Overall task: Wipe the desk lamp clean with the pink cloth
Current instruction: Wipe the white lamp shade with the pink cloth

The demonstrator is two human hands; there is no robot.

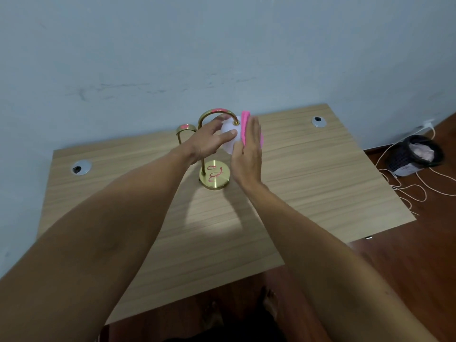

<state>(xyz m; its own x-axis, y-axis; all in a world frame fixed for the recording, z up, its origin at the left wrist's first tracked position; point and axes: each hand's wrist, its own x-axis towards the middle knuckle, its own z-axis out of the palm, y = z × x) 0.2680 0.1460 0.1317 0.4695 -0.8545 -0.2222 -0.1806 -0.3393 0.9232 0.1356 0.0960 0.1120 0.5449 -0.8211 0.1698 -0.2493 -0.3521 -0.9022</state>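
Observation:
A desk lamp stands on the wooden desk, with a round brass base [215,176] marked with pink scribbles, a curved brass arm [209,114] with a pink smear on top, and a lit white shade [230,141]. My left hand [209,141] grips the left side of the shade, thumb on its front. My right hand [248,154] presses the folded pink cloth [244,125] flat against the right side of the shade. Most of the cloth is hidden behind my palm.
The wooden desk [308,183] meets a pale blue wall and has two cable grommets [81,167] [318,121]. A dark mesh bin [414,155] and loose white cords [404,188] lie on the brown floor at the right. My bare feet show below the desk's front edge.

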